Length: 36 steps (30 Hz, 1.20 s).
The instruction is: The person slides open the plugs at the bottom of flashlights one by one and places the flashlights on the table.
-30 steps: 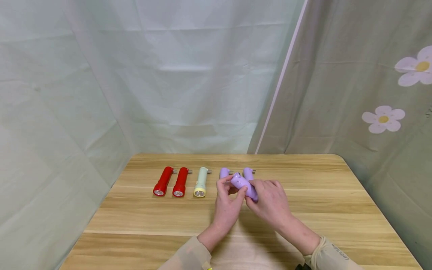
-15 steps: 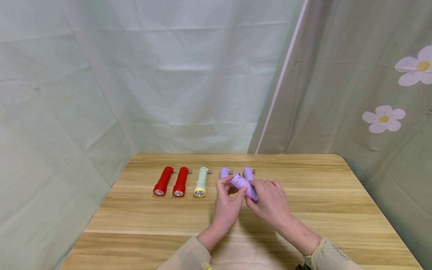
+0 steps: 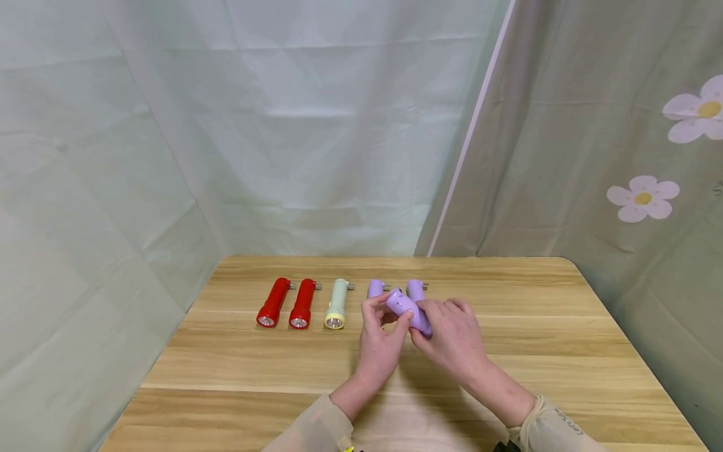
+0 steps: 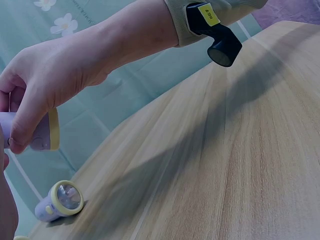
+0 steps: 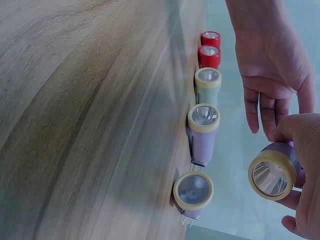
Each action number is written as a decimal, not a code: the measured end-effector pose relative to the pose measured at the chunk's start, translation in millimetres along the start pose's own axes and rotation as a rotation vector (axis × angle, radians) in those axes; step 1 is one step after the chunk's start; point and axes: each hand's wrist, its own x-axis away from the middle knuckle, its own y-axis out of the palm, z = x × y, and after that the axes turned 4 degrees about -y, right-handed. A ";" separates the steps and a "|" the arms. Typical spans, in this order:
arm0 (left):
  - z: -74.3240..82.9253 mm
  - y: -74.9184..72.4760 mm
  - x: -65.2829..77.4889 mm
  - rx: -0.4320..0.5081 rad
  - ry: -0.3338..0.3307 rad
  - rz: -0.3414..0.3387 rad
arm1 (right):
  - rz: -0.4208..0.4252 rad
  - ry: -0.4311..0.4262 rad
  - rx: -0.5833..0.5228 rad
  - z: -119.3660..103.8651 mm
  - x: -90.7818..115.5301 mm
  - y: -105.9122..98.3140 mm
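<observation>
Both hands hold a purple flashlight above the middle of the table, tilted with its tail toward the upper left. My left hand pinches it by the tail half, thumb on the near side. Curled round the head end is my right hand, which hides much of it in the head view. The cream-rimmed lens of the held flashlight shows in the right wrist view, unlit. Behind the hands, two more purple flashlights, the left one and the right one, lie partly covered, their plug prongs out.
Left of the hands, in the same row, lie a pale green flashlight with a cream rim and two red flashlights, one nearer and one at the far left. The wooden table ends at a hanging curtain.
</observation>
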 end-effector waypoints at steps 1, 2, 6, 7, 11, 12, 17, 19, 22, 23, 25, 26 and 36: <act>0.4 0.0 0.1 0.005 0.001 0.000 | 0.006 -0.004 0.000 0.1 0.2 0.4; 0.7 0.0 0.1 0.009 0.002 0.001 | 0.009 -0.005 -0.001 0.3 0.3 0.8; 1.8 -0.4 0.1 0.011 0.003 0.000 | -0.002 0.002 -0.008 -0.2 1.1 0.4; 1.8 -0.4 0.0 0.011 0.004 0.000 | -0.007 0.003 -0.010 -0.2 1.1 0.1; 1.5 -0.6 -0.2 0.007 0.005 -0.001 | -0.028 0.010 -0.009 -0.8 1.1 -1.6; 1.7 -0.6 -0.2 0.008 0.004 -0.002 | -0.030 0.009 -0.007 -0.7 1.0 -1.6; 2.2 -0.8 -0.3 0.010 -0.002 -0.008 | -0.029 -0.001 -0.003 -0.2 1.4 -1.3; 2.6 -1.0 -0.3 0.011 -0.003 -0.011 | -0.024 -0.005 -0.004 -0.3 1.4 -1.1; 3.1 -1.3 0.0 0.012 -0.004 -0.014 | -0.018 -0.011 -0.006 0.0 1.6 -0.7; 3.0 -1.4 0.0 0.011 -0.004 -0.015 | -0.017 -0.013 -0.007 0.1 1.7 -0.4; 3.1 -1.4 0.1 0.013 -0.004 -0.015 | -0.016 -0.016 -0.009 0.5 1.8 0.0; 3.1 -1.4 0.2 0.013 -0.003 -0.015 | -0.016 -0.019 -0.010 0.5 2.0 0.0; 1.0 -1.4 0.0 0.023 0.015 -0.013 | -0.019 -0.022 -0.018 0.0 1.3 0.6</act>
